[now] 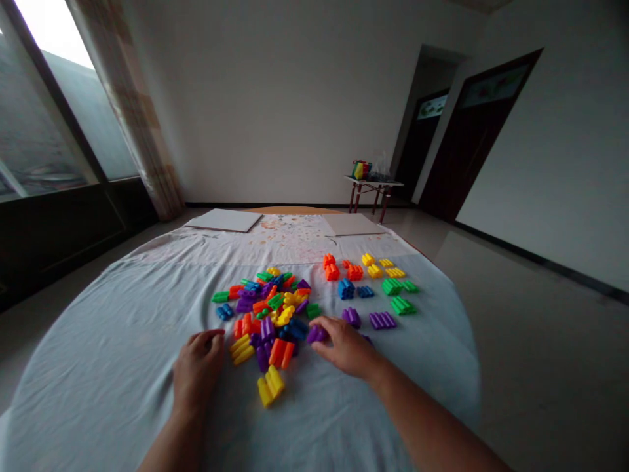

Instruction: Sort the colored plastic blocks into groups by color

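My right hand (pixel 341 344) holds a purple block (pixel 317 334) between thumb and fingers, at the right edge of a mixed pile of colored plastic blocks (pixel 268 328). My left hand (pixel 199 354) rests on the cloth left of the pile, beside yellow blocks (pixel 242 350); its fingers are curled and what they hold, if anything, is hidden. Right of the pile lie groups sorted by color: orange blocks (pixel 331 271), yellow blocks (pixel 374 270), blue blocks (pixel 346 289), green blocks (pixel 403 305) and purple blocks (pixel 382 320). One purple block is partly hidden behind my right hand.
A light cloth covers the round table (pixel 122 341). Two flat boards lie at its far side, a white one (pixel 226 220) on the left and a beige one (pixel 352 224) on the right. Beyond stands a small side table (pixel 374 180) with bags on it.
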